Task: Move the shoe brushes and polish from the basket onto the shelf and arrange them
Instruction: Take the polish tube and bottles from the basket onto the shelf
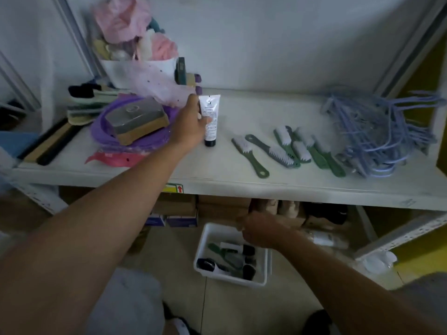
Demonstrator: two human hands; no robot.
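Right hand (pixel 260 232) is hovering over the basket (pixel 232 278), grip unclear; left hand (pixel 189 124) is gripping the upright tube (pixel 211 131) on the shelf (pixel 242 182).

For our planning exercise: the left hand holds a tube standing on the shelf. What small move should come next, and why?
Probably release the polish tube: gripped by the left hand, it stands cap-down on the shelf beside the green brushes. The right hand hovers over the basket, which holds more.

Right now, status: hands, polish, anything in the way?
Left hand grips polish tube, upright on shelf. Right hand over basket, grip unclear. Green brushes lie right of tube, apart.
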